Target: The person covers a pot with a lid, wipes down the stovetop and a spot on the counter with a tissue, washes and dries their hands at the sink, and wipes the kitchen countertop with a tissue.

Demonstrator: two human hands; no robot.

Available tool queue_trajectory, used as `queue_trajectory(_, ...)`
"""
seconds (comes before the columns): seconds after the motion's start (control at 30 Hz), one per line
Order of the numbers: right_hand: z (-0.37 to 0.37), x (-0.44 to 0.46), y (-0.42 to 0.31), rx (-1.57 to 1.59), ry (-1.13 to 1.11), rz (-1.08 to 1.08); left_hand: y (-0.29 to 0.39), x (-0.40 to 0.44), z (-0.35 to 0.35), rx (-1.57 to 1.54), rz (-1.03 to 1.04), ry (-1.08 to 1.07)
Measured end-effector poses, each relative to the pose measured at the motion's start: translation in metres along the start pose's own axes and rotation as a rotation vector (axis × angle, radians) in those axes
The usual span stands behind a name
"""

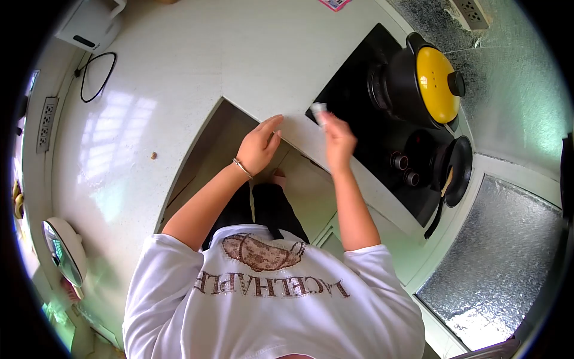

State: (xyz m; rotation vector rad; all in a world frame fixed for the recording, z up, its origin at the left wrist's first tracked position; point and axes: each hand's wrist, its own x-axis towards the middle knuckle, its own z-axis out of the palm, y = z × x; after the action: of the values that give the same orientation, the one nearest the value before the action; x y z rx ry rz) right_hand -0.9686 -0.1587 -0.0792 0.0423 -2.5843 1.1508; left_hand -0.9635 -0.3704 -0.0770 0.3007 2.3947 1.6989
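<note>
My left hand [261, 145] is over the front edge of the white counter [239, 66], beside the inner corner. Its fingers are stretched out and nothing shows in it; a thin bracelet circles the wrist. Blurred a little by motion, my right hand [338, 139] is closed around a small white wad [319, 109], perhaps tissue or cloth; most of it is hidden in the fist. This hand is above the near left corner of the black cooktop [347, 84].
On the cooktop are a black pot with a yellow lid [436, 84] and a black frying pan [459, 170]. Two knobs [400, 161] are at the cooktop's near side. A white appliance [92, 24], a black cord [98, 78] and a glass-lidded pan [63, 251] are at left.
</note>
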Motion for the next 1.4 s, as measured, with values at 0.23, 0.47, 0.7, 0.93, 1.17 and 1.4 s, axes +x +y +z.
queue_trajectory(0.23,0.017,0.006,0.019,-0.366,0.109,-0.038,-0.012,-0.019,-0.020,0.000,0.031,0.045)
queue_trajectory(0.47,0.053,0.067,-0.015,-0.247,0.071,-0.094,-0.015,-0.053,-0.056,-0.006,0.008,0.066)
queue_trajectory(0.7,0.087,0.020,-0.078,0.167,-0.350,0.215,-0.012,-0.084,-0.073,-0.052,-0.045,0.188)
queue_trajectory(0.93,0.170,0.009,-0.151,0.397,-0.666,-0.069,-0.010,-0.165,-0.087,-0.009,-0.176,0.438)
queue_trajectory(1.17,0.238,-0.011,-0.205,0.278,-0.788,-0.383,-0.016,-0.216,-0.080,0.027,-0.316,0.751)
queue_trajectory(1.4,0.253,-0.022,-0.221,0.292,-0.899,-0.407,-0.023,-0.239,-0.065,-0.025,-0.374,0.923)
